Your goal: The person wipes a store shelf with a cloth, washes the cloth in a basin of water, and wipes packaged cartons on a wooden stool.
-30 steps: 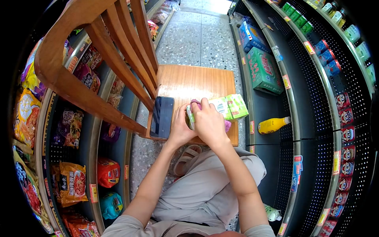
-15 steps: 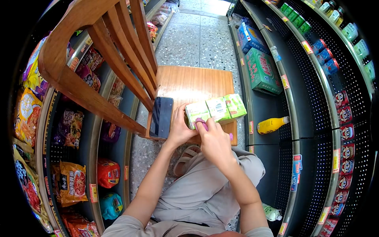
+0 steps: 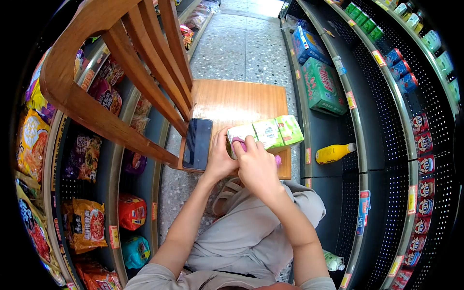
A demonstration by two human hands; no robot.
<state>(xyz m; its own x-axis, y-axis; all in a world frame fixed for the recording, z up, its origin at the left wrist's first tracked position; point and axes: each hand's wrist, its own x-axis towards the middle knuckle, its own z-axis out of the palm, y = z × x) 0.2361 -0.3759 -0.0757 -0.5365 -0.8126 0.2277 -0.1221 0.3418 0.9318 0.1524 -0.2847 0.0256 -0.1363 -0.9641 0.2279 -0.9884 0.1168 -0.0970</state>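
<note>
A row of green-and-white cartons (image 3: 268, 131) lies on the wooden chair seat (image 3: 237, 99), toward its front right. My left hand (image 3: 221, 158) grips the near left end of the row, thumb and fingers around its corner. In my right hand (image 3: 257, 164) is a bunched pinkish-purple cloth (image 3: 237, 140), pressed against the top of the leftmost carton. A bit of the cloth sticks out on the right side of that hand. Left of my left hand, a dark-screened phone (image 3: 197, 144) lies flat on the seat.
The slatted chair back (image 3: 140, 53) rises at the left. Shelves of bagged noodles (image 3: 87, 224) stand beyond it. Shelving on the right holds a green box (image 3: 323, 86), a blue box (image 3: 309, 46), a lying yellow bottle (image 3: 334, 153) and rows of cans (image 3: 401, 70).
My right hand has shifted slightly left and up over the leftmost carton with the cloth. My left hand and the cartons stay nearly in place.
</note>
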